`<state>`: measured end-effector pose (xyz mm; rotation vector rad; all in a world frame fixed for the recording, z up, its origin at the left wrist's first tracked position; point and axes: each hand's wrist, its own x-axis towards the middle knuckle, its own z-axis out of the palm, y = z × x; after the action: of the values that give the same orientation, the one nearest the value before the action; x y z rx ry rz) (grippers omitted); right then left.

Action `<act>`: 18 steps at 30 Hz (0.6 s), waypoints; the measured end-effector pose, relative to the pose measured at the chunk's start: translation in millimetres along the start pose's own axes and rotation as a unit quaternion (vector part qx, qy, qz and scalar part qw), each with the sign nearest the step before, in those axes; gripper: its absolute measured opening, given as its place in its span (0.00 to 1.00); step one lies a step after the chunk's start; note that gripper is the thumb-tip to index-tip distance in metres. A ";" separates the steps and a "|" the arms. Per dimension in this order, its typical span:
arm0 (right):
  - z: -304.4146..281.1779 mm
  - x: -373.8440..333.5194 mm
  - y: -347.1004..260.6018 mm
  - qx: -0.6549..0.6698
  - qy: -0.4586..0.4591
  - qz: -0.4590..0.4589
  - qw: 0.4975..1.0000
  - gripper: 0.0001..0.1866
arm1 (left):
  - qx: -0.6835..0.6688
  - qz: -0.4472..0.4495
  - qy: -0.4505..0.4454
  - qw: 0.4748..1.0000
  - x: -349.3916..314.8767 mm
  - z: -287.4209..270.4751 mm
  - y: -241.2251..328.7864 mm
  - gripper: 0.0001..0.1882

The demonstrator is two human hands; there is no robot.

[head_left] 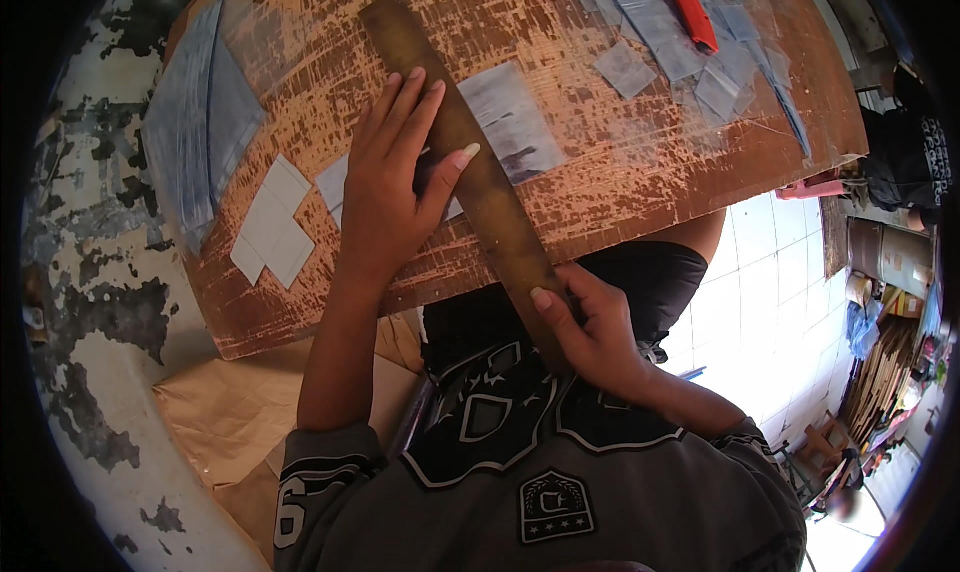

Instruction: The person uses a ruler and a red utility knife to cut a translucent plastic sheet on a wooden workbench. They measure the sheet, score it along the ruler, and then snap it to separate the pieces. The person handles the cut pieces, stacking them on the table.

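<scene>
A long flat brown straightedge [470, 162] lies slantwise over the scratched wooden tabletop [620, 212], its lower end reaching past the table's near edge toward my body. My left hand [395, 177] presses on it with fingers stretched out, fingertips along its left side and thumb on its face. My right hand [600, 337] is closed around the near end, thumb on top. Beneath the straightedge is a greyish, shiny sheet [510, 117], partly covered by it and my left hand. I cannot tell whether its left part is the same piece.
White cut pieces [275, 222] lie left of my left hand, beside clear plastic sheets [205, 122]. A red cutter [690, 12] rests among several small clear plastic pieces [627, 69] at the far right. Brown paper [230, 412] is below the table's left corner.
</scene>
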<state>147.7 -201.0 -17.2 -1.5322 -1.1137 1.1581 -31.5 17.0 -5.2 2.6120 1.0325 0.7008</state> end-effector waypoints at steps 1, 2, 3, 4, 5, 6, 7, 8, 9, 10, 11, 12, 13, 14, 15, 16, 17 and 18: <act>-0.9 0.3 0.5 -0.004 -0.002 0.001 1.000 0.11 | -0.001 -0.002 0.000 1.000 0.3 -0.2 0.6 0.32; -1.3 0.4 1.0 -0.008 -0.004 0.003 1.000 0.11 | -0.001 -0.004 0.000 1.000 0.2 -0.4 1.5 0.32; -1.3 0.5 1.3 -0.006 -0.004 0.003 1.000 0.11 | -0.002 -0.006 0.000 1.000 0.2 -0.4 2.0 0.32; -1.2 0.5 1.7 -0.004 -0.004 0.003 1.000 0.12 | 0.001 -0.005 -0.001 1.000 0.2 -0.4 2.0 0.32; -1.2 0.7 2.0 -0.002 -0.003 0.003 1.000 0.12 | 0.003 -0.003 -0.001 1.000 0.4 -0.2 1.6 0.32; -1.3 1.0 2.1 -0.002 -0.002 0.001 1.000 0.12 | 0.005 -0.001 -0.001 1.000 0.6 0.0 1.3 0.32; -1.5 1.3 1.9 -0.001 -0.002 0.000 1.000 0.12 | 0.006 -0.001 -0.001 1.000 0.7 0.1 1.2 0.32; -1.6 1.5 1.7 0.000 -0.001 -0.002 1.000 0.12 | 0.006 0.000 -0.001 1.000 0.5 -0.1 1.3 0.32; -1.4 1.6 2.3 0.002 -0.001 -0.002 1.000 0.12 | 0.007 0.000 -0.001 1.000 0.4 -0.1 1.3 0.32; -1.0 1.6 3.4 0.004 -0.001 -0.001 1.000 0.12 | 0.007 0.001 -0.001 1.000 0.4 0.0 1.2 0.32; -0.7 1.9 4.3 0.005 -0.002 -0.001 1.000 0.12 | 0.007 0.002 0.000 1.000 0.4 0.1 1.1 0.32; -0.5 2.1 4.9 0.009 -0.002 -0.001 1.000 0.12 | 0.008 0.003 0.002 1.000 0.3 0.2 0.9 0.32; -0.3 2.2 5.3 0.013 -0.001 -0.002 1.000 0.11 | 0.005 0.003 0.003 1.000 0.0 0.5 0.7 0.32; 0.0 2.5 5.4 0.016 -0.002 -0.002 1.000 0.11 | 0.003 0.003 0.004 1.000 -0.4 1.0 0.5 0.32; -0.3 2.5 5.1 0.015 -0.004 0.004 1.000 0.11 | 0.000 0.003 0.006 1.000 -0.6 1.2 0.4 0.32; -0.9 2.4 4.7 0.013 -0.008 0.010 1.000 0.11 | -0.001 0.003 0.006 1.000 -0.7 0.9 0.4 0.32; -1.4 2.4 4.3 0.012 -0.010 0.016 1.000 0.11 | -0.003 0.003 0.007 1.000 -0.5 0.8 0.6 0.32; -1.3 2.6 4.1 0.014 -0.009 0.014 1.000 0.11 | -0.004 0.003 0.007 1.000 -0.4 0.7 0.9 0.32</act>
<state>149.9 -199.5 -21.4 -1.5241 -1.0871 1.2036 -30.9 16.1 -5.6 2.6080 1.0236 0.7238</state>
